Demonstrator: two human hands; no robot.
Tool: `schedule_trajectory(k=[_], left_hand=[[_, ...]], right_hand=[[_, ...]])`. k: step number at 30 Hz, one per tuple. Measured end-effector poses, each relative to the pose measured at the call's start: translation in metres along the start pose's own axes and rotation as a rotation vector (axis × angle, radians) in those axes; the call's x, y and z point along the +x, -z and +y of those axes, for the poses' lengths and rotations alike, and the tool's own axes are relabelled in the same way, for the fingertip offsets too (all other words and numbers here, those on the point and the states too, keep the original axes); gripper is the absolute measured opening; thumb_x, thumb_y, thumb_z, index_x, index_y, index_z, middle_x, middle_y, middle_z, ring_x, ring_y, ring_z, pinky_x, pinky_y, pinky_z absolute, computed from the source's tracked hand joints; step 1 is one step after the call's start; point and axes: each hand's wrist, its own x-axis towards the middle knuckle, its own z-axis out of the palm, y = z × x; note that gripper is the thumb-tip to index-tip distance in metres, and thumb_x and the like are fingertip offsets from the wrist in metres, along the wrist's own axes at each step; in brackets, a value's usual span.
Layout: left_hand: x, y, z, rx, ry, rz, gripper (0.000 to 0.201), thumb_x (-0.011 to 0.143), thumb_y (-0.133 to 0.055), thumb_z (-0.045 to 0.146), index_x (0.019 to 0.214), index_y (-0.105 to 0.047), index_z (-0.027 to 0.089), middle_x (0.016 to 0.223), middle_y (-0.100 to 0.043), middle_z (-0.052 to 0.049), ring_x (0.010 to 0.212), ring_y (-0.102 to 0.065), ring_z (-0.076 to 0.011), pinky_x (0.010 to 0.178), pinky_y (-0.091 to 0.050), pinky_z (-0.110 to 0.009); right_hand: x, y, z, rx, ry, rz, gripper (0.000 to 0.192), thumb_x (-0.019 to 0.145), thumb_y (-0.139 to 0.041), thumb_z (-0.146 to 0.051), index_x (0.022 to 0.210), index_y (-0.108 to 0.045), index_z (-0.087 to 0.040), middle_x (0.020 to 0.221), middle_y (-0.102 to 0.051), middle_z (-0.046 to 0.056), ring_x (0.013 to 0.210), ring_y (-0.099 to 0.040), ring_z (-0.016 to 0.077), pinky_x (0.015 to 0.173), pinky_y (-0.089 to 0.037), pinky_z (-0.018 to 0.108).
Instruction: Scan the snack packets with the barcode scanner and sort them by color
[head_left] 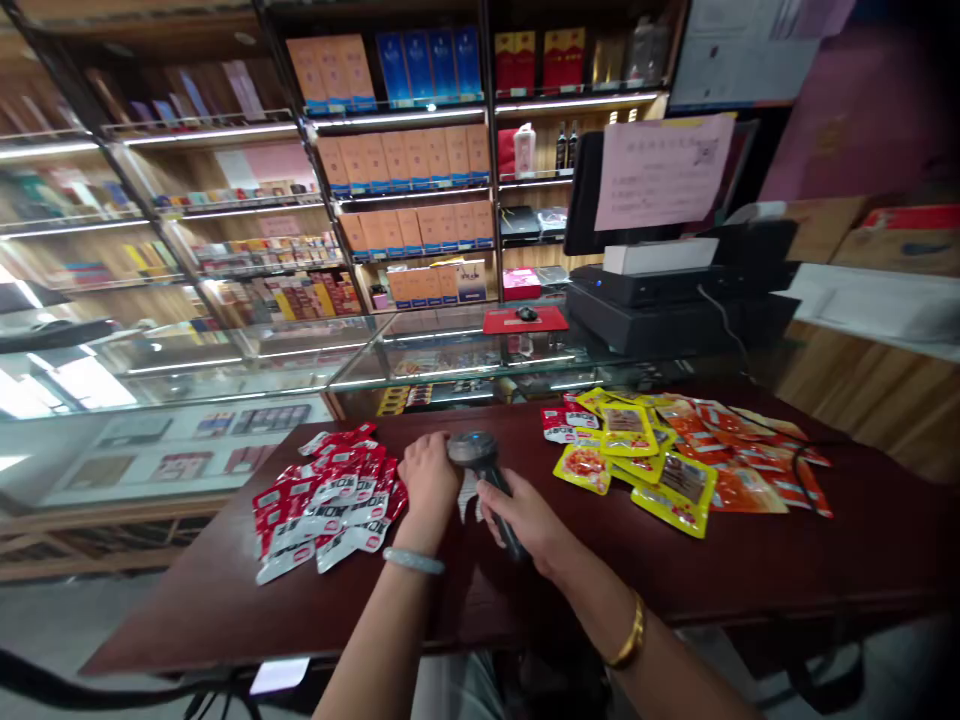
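Scanner in grip, packet under hand.
Right hand (525,515) fingers wrapped around the barcode scanner (484,470) handle; left hand (429,478) closed on a small packet (469,497) at table (225,600) centre, beside the red sachets (330,500). Packet likely light, limp, slippery; pinch an edge.

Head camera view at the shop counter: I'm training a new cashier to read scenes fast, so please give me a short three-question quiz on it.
1. True or false: the right hand grips the dark handheld barcode scanner.
2. Which packets lie beside the left hand? A) red and white foil sachets B) yellow snack packets C) blue boxes
3. Fill in: both packet piles lie on the dark red-brown wooden ____.

Key
1. True; its fingers wrap the handle.
2. A, the red and white foil sachets; the yellow and orange snack packets lie to the right of the scanner.
3. Table.
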Motion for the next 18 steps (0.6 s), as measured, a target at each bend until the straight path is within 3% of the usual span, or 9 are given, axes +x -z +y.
schedule_trajectory(k=[5,9,13,18], left_hand=[[0.015,-0.041,0.097,-0.028,-0.127,-0.253,0.036,0.089,-0.049,0.033,0.120,-0.066,0.024,0.123,-0.066,-0.013,0.116,-0.057,-0.0312,0.093,-0.043,-0.043],[0.028,-0.070,0.156,0.020,-0.122,-0.262,0.043,0.092,-0.045,0.043,0.116,-0.066,0.015,0.123,-0.064,-0.019,0.117,-0.056,-0.0328,0.094,-0.042,-0.043],[0.038,-0.094,0.179,0.080,-0.123,-0.235,0.059,0.086,-0.052,0.059,0.118,-0.062,0.011,0.128,-0.059,-0.022,0.121,-0.052,-0.0341,0.098,-0.039,-0.042],[0.043,-0.101,0.173,0.108,-0.103,-0.284,0.064,0.075,-0.070,0.057,0.118,-0.056,0.011,0.128,-0.060,-0.023,0.124,-0.053,-0.0338,0.098,-0.039,-0.040]], right_hand=[[-0.021,0.072,-0.016,0.036,0.036,0.212,0.052,0.072,-0.074,-0.063,0.096,-0.051,-0.022,0.051,-0.048,-0.011,0.037,-0.038,0.0061,0.036,-0.031,0.017],[-0.037,0.120,-0.024,0.056,0.078,0.343,0.051,0.072,-0.075,-0.064,0.092,-0.050,-0.023,0.052,-0.048,-0.011,0.036,-0.038,0.0061,0.035,-0.031,0.017],[-0.051,0.145,-0.027,0.089,0.081,0.399,0.051,0.071,-0.077,-0.062,0.088,-0.050,-0.023,0.053,-0.050,-0.010,0.038,-0.041,0.0064,0.036,-0.033,0.017],[-0.054,0.150,-0.027,0.100,0.079,0.376,0.050,0.072,-0.077,-0.062,0.085,-0.048,-0.023,0.052,-0.049,-0.011,0.037,-0.040,0.0058,0.035,-0.032,0.016]])
